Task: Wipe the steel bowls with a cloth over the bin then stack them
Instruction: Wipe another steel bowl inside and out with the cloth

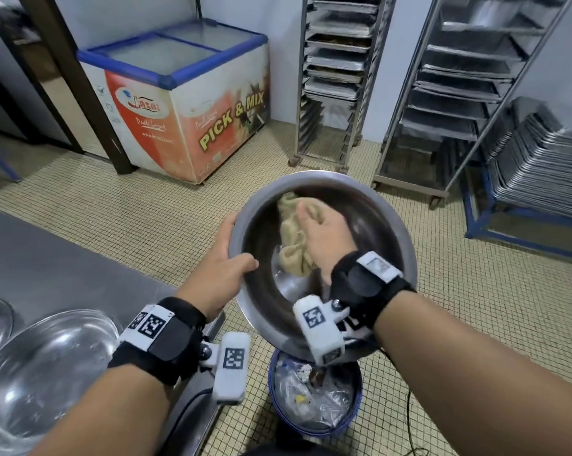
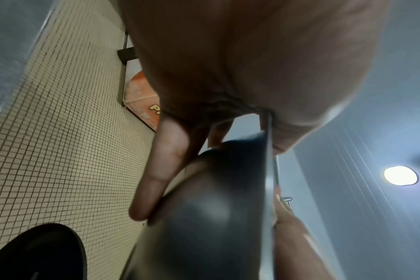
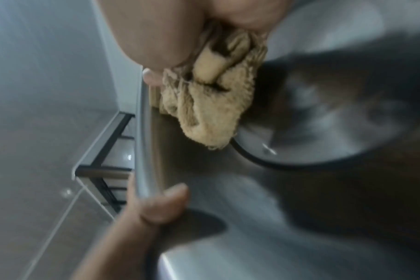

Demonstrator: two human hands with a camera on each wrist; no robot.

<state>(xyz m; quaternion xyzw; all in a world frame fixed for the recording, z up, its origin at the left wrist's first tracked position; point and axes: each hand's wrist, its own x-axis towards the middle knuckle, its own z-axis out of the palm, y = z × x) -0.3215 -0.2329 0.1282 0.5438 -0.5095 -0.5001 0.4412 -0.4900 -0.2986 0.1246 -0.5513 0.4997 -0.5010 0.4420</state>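
Head view gives me the whole scene: my left hand (image 1: 223,274) grips the near-left rim of the steel bowl (image 1: 373,222), thumb hooked inside the rim and the other fingers (image 2: 161,166) curled round the outside wall. That bowl is held in the air, tilted toward me, directly above the blue bin (image 1: 314,393) on the tiled floor (image 1: 129,218). My right hand (image 1: 324,235) is down inside the bowl, closed over a bunched beige cloth (image 1: 292,248) and pressing it against the inner wall (the right wrist view shows the cloth (image 3: 211,98) wadded under my palm, one end trailing toward the bowl's flat base). How tightly those fingers curl I cannot tell, since the cloth hides them. On the steel worktop (image 1: 64,264) at my left sits another steel bowl (image 1: 44,366), upright, well apart from the one I hold. A chest freezer (image 1: 185,103) and tray racks (image 1: 337,70) stand against the far wall.
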